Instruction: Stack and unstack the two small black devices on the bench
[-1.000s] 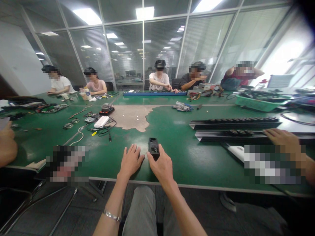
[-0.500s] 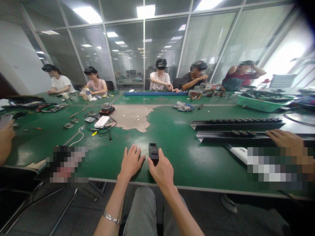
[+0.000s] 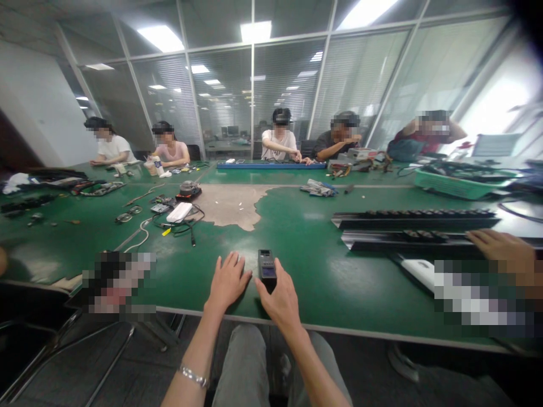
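Right hand (image 3: pixel 280 294): thumb and fingers clasped about the near end of a small black handheld device (image 3: pixel 267 264) near the front edge of the green tabletop (image 3: pixel 326 277). Left hand (image 3: pixel 228 284): palm down just beside the device, digits slightly apart. Farther left, a white box (image 3: pixel 179 212) lies among cables (image 3: pixel 194 238); at right, two black channel rails (image 3: pixel 416 246) lie roughly parallel.

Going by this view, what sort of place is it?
Probably an office meeting room used as a shared electronics workspace: glass partition behind, one big green table, and on it a heaped green basket and a white device beside cables.
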Action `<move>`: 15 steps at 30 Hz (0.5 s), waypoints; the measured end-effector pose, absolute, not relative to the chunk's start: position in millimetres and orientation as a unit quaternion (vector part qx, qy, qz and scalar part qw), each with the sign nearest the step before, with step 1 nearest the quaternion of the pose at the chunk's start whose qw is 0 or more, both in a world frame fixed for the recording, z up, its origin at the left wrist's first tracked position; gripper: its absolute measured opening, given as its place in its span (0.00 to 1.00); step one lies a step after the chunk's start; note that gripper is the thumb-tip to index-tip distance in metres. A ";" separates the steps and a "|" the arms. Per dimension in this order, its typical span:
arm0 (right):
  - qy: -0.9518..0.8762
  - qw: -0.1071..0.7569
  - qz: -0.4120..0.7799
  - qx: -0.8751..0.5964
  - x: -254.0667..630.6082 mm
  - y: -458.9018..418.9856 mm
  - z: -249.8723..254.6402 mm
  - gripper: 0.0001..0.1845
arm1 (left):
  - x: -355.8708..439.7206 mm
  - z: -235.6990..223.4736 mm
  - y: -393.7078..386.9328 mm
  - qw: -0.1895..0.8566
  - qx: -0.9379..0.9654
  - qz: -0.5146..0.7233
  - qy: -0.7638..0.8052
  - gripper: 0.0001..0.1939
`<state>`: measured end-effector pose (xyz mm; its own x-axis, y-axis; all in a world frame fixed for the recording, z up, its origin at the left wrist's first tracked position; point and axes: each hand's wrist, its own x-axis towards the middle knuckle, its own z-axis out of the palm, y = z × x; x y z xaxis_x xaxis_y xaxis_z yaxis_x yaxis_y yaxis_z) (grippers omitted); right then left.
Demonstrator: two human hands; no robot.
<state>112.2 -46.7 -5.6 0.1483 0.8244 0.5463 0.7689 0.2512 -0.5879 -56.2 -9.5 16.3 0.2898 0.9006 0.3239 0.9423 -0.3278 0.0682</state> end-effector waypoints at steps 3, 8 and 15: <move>-0.653 0.447 0.024 -0.611 112.1 -47.7 -4.9 0.37 | -55.9 15.4 -10.2 0.070 -0.799 -0.156 -0.577 0.25; -0.656 0.450 0.015 -0.606 110.9 -49.0 -4.2 0.36 | -56.1 16.1 -11.5 0.071 -0.799 -0.157 -0.577 0.25; -0.654 0.442 0.019 -0.614 110.9 -49.7 -4.3 0.35 | -55.8 16.5 -11.9 0.067 -0.796 -0.155 -0.581 0.25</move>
<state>110.9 -49.7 -4.3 0.1451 0.8197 0.5541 0.7855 0.2451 -0.5683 -55.8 -11.9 16.5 0.2768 0.9044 0.3248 0.9458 -0.3161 0.0742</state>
